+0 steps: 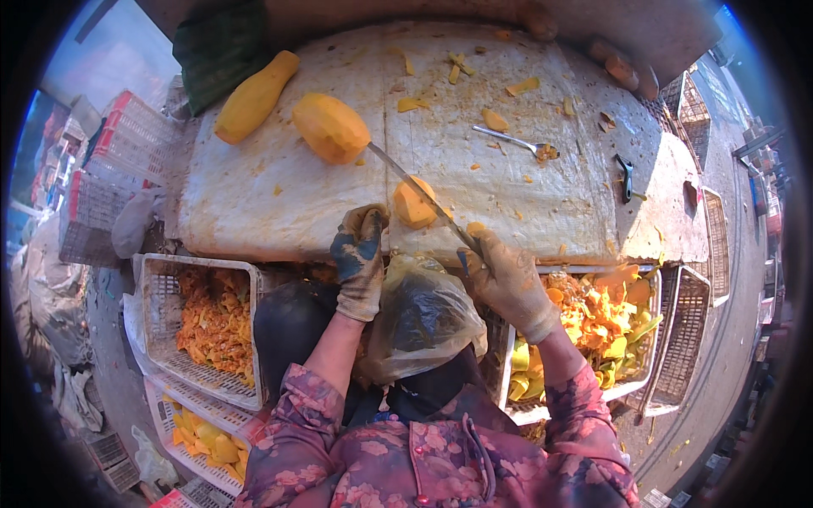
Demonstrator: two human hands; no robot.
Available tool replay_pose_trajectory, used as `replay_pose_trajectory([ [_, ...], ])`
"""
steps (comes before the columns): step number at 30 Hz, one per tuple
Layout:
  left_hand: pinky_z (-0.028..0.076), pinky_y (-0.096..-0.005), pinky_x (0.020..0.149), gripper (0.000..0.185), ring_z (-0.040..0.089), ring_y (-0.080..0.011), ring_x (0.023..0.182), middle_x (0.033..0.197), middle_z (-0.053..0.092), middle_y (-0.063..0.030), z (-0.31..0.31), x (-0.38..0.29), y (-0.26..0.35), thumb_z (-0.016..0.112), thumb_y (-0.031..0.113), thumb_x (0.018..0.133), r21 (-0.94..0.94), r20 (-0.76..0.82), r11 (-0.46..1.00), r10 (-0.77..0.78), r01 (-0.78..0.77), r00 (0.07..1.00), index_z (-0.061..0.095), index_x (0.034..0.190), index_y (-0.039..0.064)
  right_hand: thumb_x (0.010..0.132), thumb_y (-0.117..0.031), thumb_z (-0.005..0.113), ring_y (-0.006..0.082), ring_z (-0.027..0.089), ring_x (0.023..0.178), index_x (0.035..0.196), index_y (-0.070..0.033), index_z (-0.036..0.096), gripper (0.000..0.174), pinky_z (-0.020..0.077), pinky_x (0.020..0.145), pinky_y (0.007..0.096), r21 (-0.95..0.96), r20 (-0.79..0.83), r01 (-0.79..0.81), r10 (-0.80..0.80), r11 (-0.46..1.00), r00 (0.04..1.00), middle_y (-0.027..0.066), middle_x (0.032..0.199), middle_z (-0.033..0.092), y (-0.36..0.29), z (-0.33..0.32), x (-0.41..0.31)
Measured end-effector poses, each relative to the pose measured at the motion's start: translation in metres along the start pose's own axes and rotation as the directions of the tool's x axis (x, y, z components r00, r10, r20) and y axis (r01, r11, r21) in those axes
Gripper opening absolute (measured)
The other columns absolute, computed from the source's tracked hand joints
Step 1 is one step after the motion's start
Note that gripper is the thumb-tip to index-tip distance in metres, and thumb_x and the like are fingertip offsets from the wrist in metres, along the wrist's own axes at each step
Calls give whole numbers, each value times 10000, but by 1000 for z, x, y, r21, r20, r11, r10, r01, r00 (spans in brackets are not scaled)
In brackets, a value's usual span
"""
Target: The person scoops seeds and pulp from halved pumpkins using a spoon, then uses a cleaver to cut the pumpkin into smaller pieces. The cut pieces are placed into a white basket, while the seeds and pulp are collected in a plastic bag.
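Note:
A long knife (416, 188) is gripped by its handle in my gloved right hand (511, 279). Its blade slants up and left, passing over a cut piece of peeled squash (413, 204). The tip reaches the edge of a large peeled squash piece (330, 129); I cannot tell whether they touch. At the table's near edge, my gloved left hand (359, 257) has its fingers curled in, with nothing visible in them. It is just left of the cut piece. A whole peeled squash (256, 98), narrower at one end, lies at the far left of the table.
A spoon (514, 141), a peeler (625, 178) and peel scraps lie on the sheet-covered table (305, 209). Crates of orange pulp (216, 330) and peelings (587, 330) flank my legs. A lower crate holds yellow pieces (209, 438). Plastic film (422, 317) covers my lap.

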State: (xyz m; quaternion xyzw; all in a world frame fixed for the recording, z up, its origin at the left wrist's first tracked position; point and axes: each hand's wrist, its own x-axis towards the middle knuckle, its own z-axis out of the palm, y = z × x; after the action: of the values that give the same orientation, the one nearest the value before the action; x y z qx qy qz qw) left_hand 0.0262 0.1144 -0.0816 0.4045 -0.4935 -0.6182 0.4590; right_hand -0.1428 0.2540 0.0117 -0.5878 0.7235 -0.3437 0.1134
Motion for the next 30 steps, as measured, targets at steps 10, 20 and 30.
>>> replay_pose_trajectory([
  [10,508,-370,901,248,651,-310,1003,1060,686,-169,39,71,76,624,152,940,534,312,472,661,-702,682,645,1143,11,940,-192,592,411,636,620,965,-13,529,191,480,546,516,-165,122,-105,126,981,985,209,616,599,-14,16,1],
  [20,446,-361,992,400,599,-322,1170,1252,644,-171,24,116,3,565,319,980,664,496,670,-63,-332,866,606,1311,99,910,-202,570,414,677,707,1008,-18,535,211,525,644,550,-304,347,-205,308,931,886,227,722,662,20,52,13],
  [30,477,-377,997,695,565,-310,1227,1350,558,-183,16,52,13,749,284,846,434,399,808,223,-397,889,457,1422,27,949,-305,544,450,660,810,1101,-11,566,332,518,729,516,22,322,-414,386,910,865,250,826,667,48,66,12],
])
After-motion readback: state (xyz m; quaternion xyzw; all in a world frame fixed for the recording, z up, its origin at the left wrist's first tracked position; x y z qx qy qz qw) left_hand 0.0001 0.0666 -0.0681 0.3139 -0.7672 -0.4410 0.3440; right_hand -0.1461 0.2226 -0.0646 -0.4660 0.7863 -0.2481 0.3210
